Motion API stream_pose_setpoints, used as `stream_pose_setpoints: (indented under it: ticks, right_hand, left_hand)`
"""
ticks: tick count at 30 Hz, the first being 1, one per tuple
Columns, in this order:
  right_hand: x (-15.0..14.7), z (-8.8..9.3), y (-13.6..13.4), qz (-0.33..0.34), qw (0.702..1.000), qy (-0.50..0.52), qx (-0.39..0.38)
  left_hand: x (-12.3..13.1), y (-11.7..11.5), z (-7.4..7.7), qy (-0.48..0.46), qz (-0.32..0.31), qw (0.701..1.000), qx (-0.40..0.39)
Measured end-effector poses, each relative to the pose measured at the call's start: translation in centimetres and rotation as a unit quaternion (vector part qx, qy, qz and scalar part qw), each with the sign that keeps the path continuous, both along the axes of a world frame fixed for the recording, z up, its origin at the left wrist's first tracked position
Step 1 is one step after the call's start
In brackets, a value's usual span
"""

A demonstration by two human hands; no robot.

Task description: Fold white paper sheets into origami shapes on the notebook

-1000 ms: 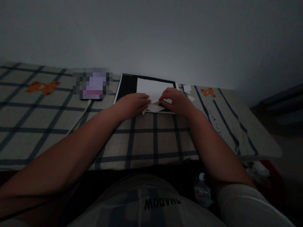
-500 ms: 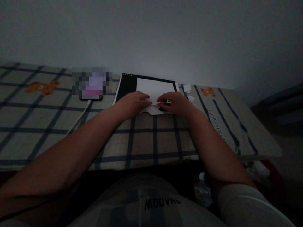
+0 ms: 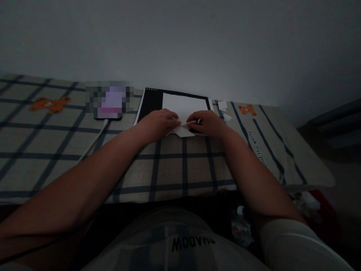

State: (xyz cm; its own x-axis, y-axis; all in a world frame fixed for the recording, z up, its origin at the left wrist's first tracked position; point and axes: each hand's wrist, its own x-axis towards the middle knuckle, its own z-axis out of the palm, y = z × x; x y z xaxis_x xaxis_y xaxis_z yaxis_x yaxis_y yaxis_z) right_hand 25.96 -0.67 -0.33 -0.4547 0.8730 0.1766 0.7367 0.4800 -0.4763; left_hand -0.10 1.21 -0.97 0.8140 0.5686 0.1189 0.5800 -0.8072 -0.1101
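Note:
A small folded white paper (image 3: 182, 130) lies at the near edge of a black pad (image 3: 152, 101) that carries a white sheet (image 3: 184, 104). My left hand (image 3: 158, 123) rests on the paper's left part, fingers curled and pinching it. My right hand (image 3: 207, 123) pinches the paper's right part with thumb and fingers together. The two hands almost meet above the paper. Much of the paper is hidden under them.
The checked tablecloth (image 3: 169, 165) with orange bear prints covers the table. A phone (image 3: 109, 103) with a white cable (image 3: 94, 141) lies to the left. Small white paper scraps (image 3: 223, 105) lie right of the pad. A grey wall stands behind; clutter lies on the floor at right.
My right hand has slid a little nearer and leftward on the paper. The left hand has shifted slightly toward it. The paper's fold has been pressed flatter.

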Motion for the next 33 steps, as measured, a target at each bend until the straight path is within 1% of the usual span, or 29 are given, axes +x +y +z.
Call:
stream_pose_setpoints:
  ticks: [3,6,10,16,22,26,29,33]
  right_hand:
    - [0.2,0.1,0.0,0.006,1.0,-0.014,-0.01]
    - [0.3,0.2,0.1,0.004,1.0,-0.025,-0.009]
    - [0.4,0.2,0.1,-0.027,1.0,-0.012,-0.001]
    - [0.1,-0.5,0.5,-0.048,0.999,0.013,0.003]
    - [-0.2,-0.8,0.8,-0.073,0.997,-0.001,0.002]
    - [-0.1,-0.7,0.8,-0.08,0.997,-0.003,-0.018]
    - [-0.1,-0.7,0.9,-0.085,0.996,-0.004,-0.031]
    - [-0.2,-1.1,1.1,-0.093,0.996,-0.003,-0.014]
  left_hand:
    - [0.3,-0.4,0.3,0.003,0.001,1.0,-0.002]
    - [0.5,-0.5,0.3,0.006,0.002,1.0,-0.018]
    - [0.6,-0.4,0.2,0.0,0.012,0.999,-0.033]
    - [0.9,-0.9,0.8,-0.01,0.043,0.997,-0.066]
    - [0.9,-0.9,0.8,-0.012,0.032,0.997,-0.074]
    - [0.9,-0.9,0.7,-0.014,0.032,0.998,-0.059]
    - [0.9,-1.0,0.6,0.012,0.039,0.999,-0.034]
    - [0.9,-1.2,0.3,0.035,0.027,0.999,-0.017]
